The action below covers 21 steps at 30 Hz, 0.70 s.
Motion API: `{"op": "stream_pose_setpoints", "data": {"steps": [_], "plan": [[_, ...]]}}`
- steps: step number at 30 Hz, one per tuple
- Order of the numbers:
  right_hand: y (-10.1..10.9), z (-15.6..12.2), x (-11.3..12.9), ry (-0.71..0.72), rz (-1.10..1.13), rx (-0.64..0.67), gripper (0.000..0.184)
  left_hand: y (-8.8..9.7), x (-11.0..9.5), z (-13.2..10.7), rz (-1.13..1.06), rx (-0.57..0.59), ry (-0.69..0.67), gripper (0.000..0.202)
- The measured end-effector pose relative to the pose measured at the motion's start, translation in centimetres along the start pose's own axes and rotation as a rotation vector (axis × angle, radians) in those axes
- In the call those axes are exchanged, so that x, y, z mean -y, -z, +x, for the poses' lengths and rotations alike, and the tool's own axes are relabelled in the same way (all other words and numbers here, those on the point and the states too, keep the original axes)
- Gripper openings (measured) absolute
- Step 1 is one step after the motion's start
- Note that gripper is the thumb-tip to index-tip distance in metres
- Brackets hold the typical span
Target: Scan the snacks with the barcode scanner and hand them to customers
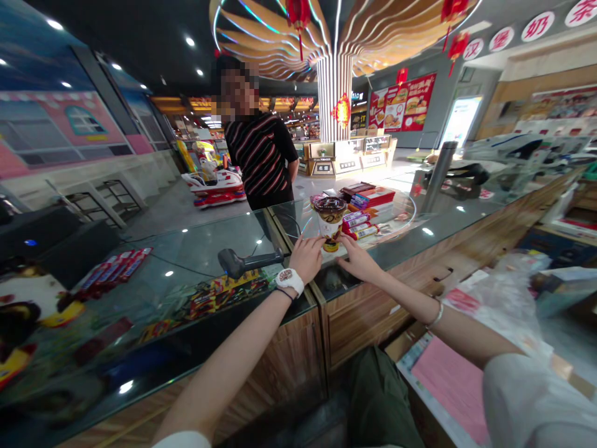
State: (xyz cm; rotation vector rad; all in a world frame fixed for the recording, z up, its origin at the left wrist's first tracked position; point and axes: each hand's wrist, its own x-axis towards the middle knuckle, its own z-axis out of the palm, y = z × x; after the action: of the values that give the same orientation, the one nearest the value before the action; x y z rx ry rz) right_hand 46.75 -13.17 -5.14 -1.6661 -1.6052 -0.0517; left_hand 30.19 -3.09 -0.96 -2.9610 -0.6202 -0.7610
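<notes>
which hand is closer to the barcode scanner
Left. The left hand sits just past the handle end of the barcode scanner, not touching it; the right hand is farther along, beyond the left hand.

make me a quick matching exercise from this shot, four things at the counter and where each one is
Things:
1. white wristwatch
2. pale bangle
3. black barcode scanner
4. paper dessert cup

Places:
a. between the two hands
b. on the wrist of the right hand
c. lying on the glass counter top
d. on the wrist of the left hand

Pairs: 1-d, 2-b, 3-c, 4-a
</notes>
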Motion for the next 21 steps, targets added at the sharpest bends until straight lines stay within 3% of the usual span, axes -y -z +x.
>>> {"op": "stream_pose_setpoints", "data": {"steps": [4,9,16,21], "plan": [[0.7,0.0,1.0,-0.009,-0.188,0.170,0.062,-0.1,-0.2,0.0,0.059,0.011,0.017,0.049],[0.2,3.0,1.8,-0.081,-0.361,0.298,0.070,-0.5,1.0,0.9,0.126,0.031,0.072,0.052],[-2.1,7.4,1.9,-0.118,-0.517,0.349,0.072,-1.3,3.4,3.0,0.236,0.047,0.130,0.054],[-4.4,10.2,1.3,-0.124,-0.582,0.331,0.072,-2.3,4.7,2.7,0.244,0.072,0.195,0.053]]}}
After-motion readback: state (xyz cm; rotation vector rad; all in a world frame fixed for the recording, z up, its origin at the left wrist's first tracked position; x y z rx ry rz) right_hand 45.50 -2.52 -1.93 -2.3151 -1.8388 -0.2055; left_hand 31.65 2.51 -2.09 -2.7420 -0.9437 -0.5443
